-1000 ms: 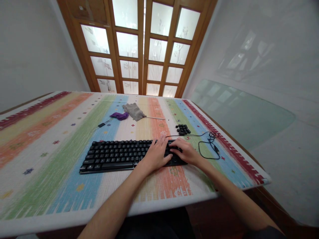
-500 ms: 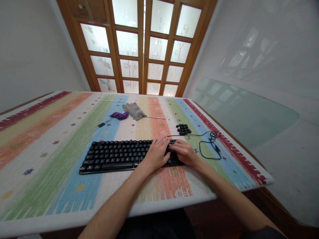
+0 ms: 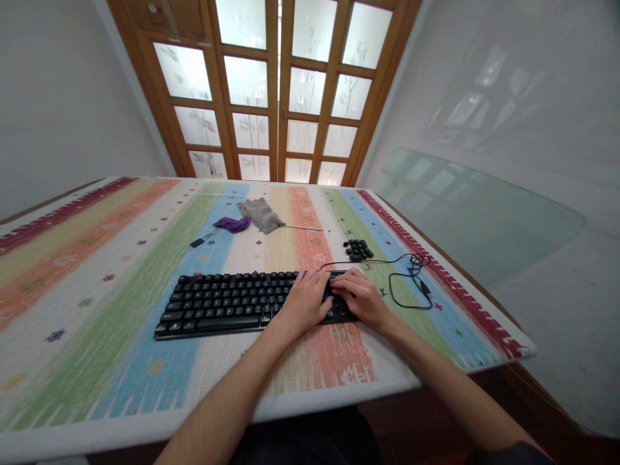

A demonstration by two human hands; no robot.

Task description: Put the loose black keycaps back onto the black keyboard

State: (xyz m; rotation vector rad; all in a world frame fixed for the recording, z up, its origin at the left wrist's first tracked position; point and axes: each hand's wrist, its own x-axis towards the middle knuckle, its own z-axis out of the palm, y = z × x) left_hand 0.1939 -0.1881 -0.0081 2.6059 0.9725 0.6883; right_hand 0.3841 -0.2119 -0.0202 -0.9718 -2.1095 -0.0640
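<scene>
A black keyboard (image 3: 217, 300) lies along the near part of the table, its main key block on the left. My left hand (image 3: 307, 298) rests across the keys toward its right side, with the fingers stretched forward. Just to the right, my right hand (image 3: 361, 296) is over the number-pad end, fingers bent and drawn together toward the left hand. Whatever the right fingertips hold, if anything, is hidden. Beyond the right hand sits a cluster of loose black keycaps (image 3: 359, 250).
The keyboard's cable (image 3: 404, 274) loops to the right. Farther back are a grey cloth (image 3: 262, 215), a purple cloth (image 3: 232, 224), a thin metal stick (image 3: 304, 227) and a small black-handled tool (image 3: 197, 243). A striped tablecloth (image 3: 121, 310) covers the table; walls stand on both sides.
The right hand's fingers have shifted slightly over the number-pad end. The left hand stays almost the same. The view has moved a little; the keyboard and loose keycaps look unmoved.
</scene>
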